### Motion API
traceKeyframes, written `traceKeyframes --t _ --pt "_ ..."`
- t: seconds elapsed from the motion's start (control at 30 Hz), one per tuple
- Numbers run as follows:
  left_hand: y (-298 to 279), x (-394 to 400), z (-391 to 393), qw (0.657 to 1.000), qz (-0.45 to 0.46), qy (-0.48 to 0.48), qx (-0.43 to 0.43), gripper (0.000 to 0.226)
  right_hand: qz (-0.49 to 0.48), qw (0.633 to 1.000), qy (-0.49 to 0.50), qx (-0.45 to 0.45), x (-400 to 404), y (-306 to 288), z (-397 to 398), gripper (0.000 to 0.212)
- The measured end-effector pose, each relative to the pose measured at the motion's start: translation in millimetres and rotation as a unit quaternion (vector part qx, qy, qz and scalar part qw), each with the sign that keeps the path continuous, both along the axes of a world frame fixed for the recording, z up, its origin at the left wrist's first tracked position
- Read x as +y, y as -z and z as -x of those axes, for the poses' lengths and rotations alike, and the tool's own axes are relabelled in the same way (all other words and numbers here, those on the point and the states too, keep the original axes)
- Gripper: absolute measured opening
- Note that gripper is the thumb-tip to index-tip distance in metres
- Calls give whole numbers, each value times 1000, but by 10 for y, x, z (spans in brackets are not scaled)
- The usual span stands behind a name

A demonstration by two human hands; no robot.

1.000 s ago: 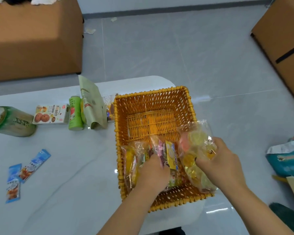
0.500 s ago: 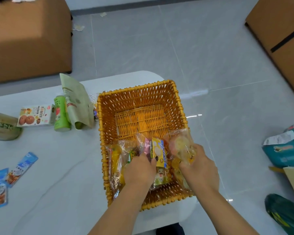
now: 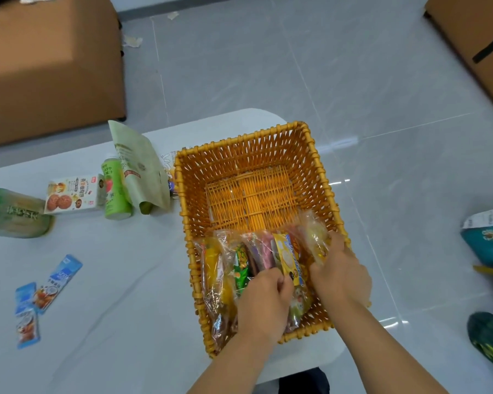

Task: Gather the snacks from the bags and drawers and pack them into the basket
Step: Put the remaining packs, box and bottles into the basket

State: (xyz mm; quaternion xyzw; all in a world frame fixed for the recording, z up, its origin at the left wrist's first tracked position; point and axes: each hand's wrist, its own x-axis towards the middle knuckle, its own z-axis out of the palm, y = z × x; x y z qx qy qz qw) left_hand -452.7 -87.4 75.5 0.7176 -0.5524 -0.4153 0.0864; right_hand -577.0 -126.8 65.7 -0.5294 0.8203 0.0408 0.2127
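With the left hand (image 3: 264,298) gripping the upright row of wrapped snack packets (image 3: 256,257), the clear bag of yellow sweets (image 3: 316,241) held by the right hand (image 3: 339,275) should be wedged against the right wall of the orange woven wicker basket (image 3: 248,143) on the white desk (image 3: 97,280).

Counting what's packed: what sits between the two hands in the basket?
Head view: a yellow snack packet stands between the left hand and right hand.

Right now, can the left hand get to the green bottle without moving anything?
Probably yes. The left hand is in the basket, pinching a snack packet; it must let go first. The green bottle lies left of the basket on open table, with nothing between.
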Motion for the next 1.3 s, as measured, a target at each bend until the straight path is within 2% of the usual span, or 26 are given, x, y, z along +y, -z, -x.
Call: traceKeyframes --t 0.17,0.33,0.63,0.83,0.97,1.1,1.13,1.2,1.3 --pt "55 55 -12 999 18 -12 49 37 -6 999 -34 19 -23 88 -63 59" --pt "65 -96 11 996 14 -1 88 39 -31 995 -94 17 -53 177 -112 70" --pt "117 -165 -59 992 -12 -25 124 38 51 981 -111 -149 139 245 64 76" --pt "72 -220 -39 991 -23 -49 126 40 52 971 -173 -156 381 404 86 78" --pt "74 -209 -3 992 -9 -50 118 41 36 975 -171 -136 324 502 72 92" --pt "87 -216 5 990 -12 -62 125 41 34 976 -167 -138 270 497 43 92" --pt "90 -215 2 990 -14 -64 128 42 31 973 -158 -165 270 466 46 88" --pt "94 -214 -5 989 -13 -67 129 42 17 955 -106 -276 262 366 63 79" --pt "88 -208 -3 989 -12 -72 129 42 0 902 34 -430 207 196 110 54"
